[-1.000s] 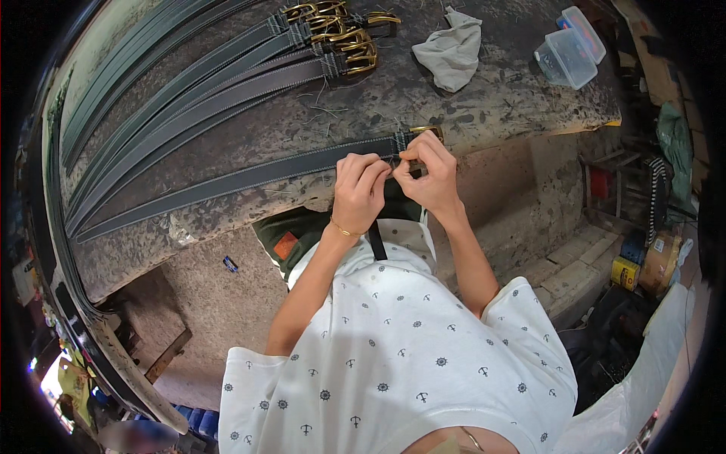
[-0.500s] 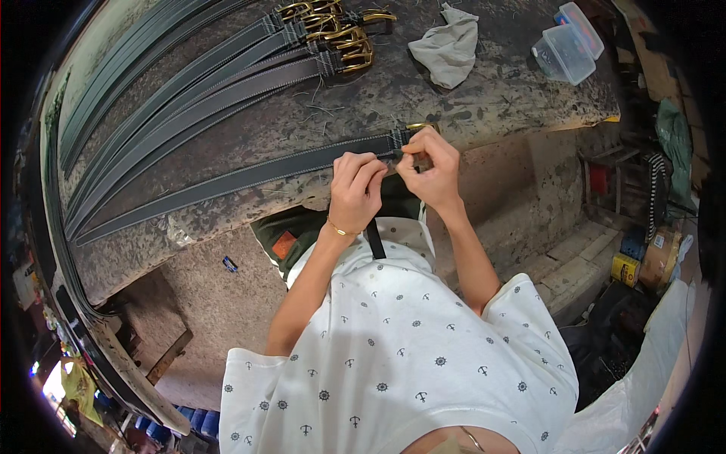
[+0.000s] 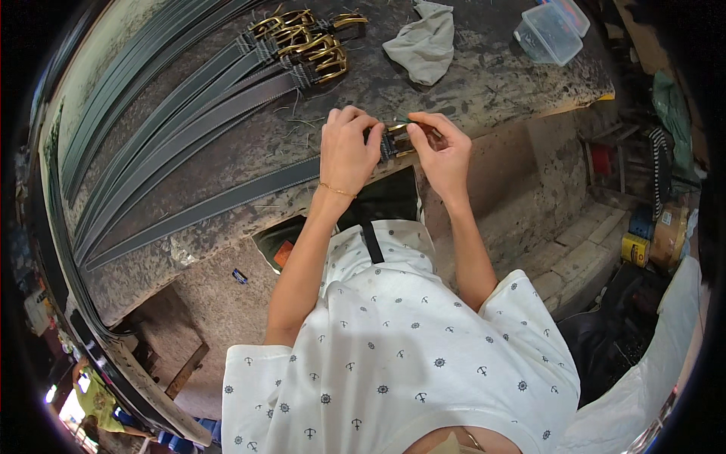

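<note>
A long dark leather belt (image 3: 204, 206) is laid across the worn stone workbench (image 3: 484, 98), running from the far left toward the near edge at the middle. Its right end is gripped by the left hand (image 3: 346, 151), whose fingers are curled narrowly around the strap just left of the buckle. A thin gold bracelet (image 3: 336, 190) is worn at that wrist. The brass buckle (image 3: 398, 139) is held between both hands, and it is pinched by the thumb and fingertips of the right hand (image 3: 442, 151), closed tightly on its right side.

The step in hand is judged to be the fitting or fixing of the buckle onto the belt end. A steady hold of the strap by the left hand is called for next, while the buckle is seated or adjusted with fine finger work by the right; whether a small tool is held cannot be told.

One belt is being worked. On the far side of the bench a group of finished belts (image 3: 174, 98) is laid side by side, about five or six, though an exact count is not allowed by the overlap. Their brass buckles (image 3: 306, 45) are clustered together, roughly five. One crumpled grey cloth (image 3: 427, 41) is seen to the right of them, and one clear plastic box (image 3: 546, 34) with a lid further right.
</note>
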Demonstrator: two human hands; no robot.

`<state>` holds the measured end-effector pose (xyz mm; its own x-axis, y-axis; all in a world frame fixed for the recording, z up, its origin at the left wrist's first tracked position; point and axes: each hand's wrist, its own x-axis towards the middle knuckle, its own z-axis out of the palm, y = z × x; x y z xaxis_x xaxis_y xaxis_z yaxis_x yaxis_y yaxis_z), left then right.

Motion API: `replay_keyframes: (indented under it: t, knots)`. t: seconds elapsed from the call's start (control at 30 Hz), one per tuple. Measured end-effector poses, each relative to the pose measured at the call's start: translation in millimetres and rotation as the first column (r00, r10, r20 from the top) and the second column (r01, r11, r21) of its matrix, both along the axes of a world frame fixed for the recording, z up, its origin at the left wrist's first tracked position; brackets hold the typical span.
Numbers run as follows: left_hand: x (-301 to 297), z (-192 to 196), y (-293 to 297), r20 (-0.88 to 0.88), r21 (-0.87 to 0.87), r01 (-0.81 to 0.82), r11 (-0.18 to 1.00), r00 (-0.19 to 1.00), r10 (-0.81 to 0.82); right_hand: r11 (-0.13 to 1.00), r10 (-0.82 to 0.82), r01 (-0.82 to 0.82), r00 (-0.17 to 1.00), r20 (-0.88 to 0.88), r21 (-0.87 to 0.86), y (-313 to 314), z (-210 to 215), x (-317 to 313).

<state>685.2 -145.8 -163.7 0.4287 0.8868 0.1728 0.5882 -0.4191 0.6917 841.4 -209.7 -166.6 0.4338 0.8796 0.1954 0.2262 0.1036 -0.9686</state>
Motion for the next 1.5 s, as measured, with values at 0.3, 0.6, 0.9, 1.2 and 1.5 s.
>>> replay_keyframes:
  t: [0.3, 0.6, 0.9, 1.2, 1.5]
  knots:
    - [2.2, -3.7, -14.4, 0.290, 0.094, -0.109, 0.990, 0.954, 0.077, 0.999, 0.025, -0.031, 0.978, 0.209, 0.028, -3.4, -3.8, -0.8]
    - [-2.7, -10.4, -27.2, 0.290, 0.164, -0.084, 0.983, 0.956, 0.033, 0.993, 0.083, -0.104, 0.954, 0.288, 0.060, -2.3, -3.2, 0.5]
    - [-3.9, -13.6, -26.6, 0.306, 0.195, -0.065, 0.979, 0.952, 0.002, 0.988, 0.091, -0.126, 0.945, 0.313, 0.093, -0.7, -7.9, 0.7]
    - [-3.7, -14.6, -26.5, 0.308, 0.198, -0.066, 0.978, 0.951, 0.001, 0.986, 0.105, -0.139, 0.943, 0.315, 0.087, -1.6, -8.9, 0.2]
    - [-4.3, -12.1, -26.7, 0.303, 0.214, -0.054, 0.975, 0.953, -0.014, 0.987, 0.108, -0.139, 0.946, 0.307, 0.082, -1.4, -5.4, -1.5]
